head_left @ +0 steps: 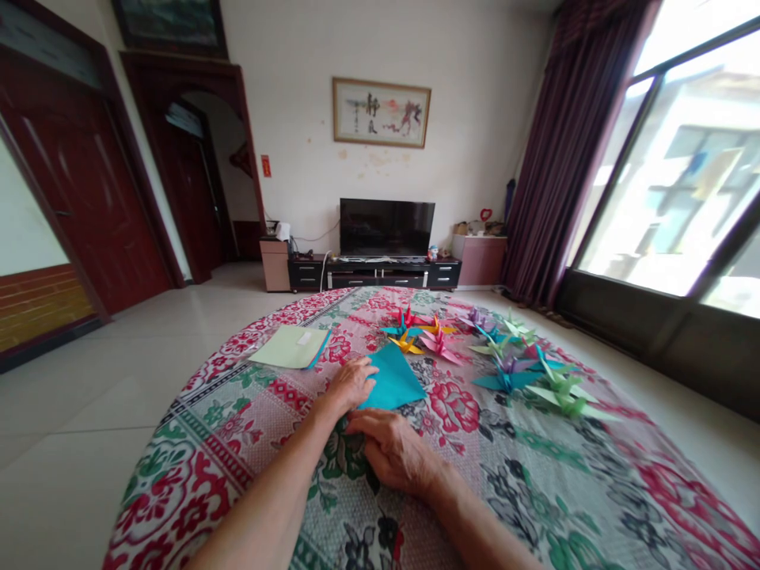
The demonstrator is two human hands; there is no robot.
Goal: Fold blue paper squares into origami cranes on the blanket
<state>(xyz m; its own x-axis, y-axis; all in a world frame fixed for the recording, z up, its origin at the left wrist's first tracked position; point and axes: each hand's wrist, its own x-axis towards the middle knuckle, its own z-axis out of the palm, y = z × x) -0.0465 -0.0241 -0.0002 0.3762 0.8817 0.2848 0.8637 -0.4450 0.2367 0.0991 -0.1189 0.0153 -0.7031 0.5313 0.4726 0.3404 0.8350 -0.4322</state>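
A teal paper folded into a triangle (393,380) lies on the flowered tablecloth (534,483). My left hand (351,381) rests on the triangle's left edge with its fingers stretched flat. My right hand (392,451) lies flat just below the triangle's lower edge, fingers pointing left and pressed down near the corner. Neither hand grips the sheet. Beyond the triangle lie several folded paper cranes (439,342) in red, yellow, pink, purple, blue and green.
A small stack of unfolded paper sheets (290,347), pale green on top, sits at the left of the round table. More cranes (564,392) spread to the right. A television cabinet (380,273), dark doors and a large window lie beyond.
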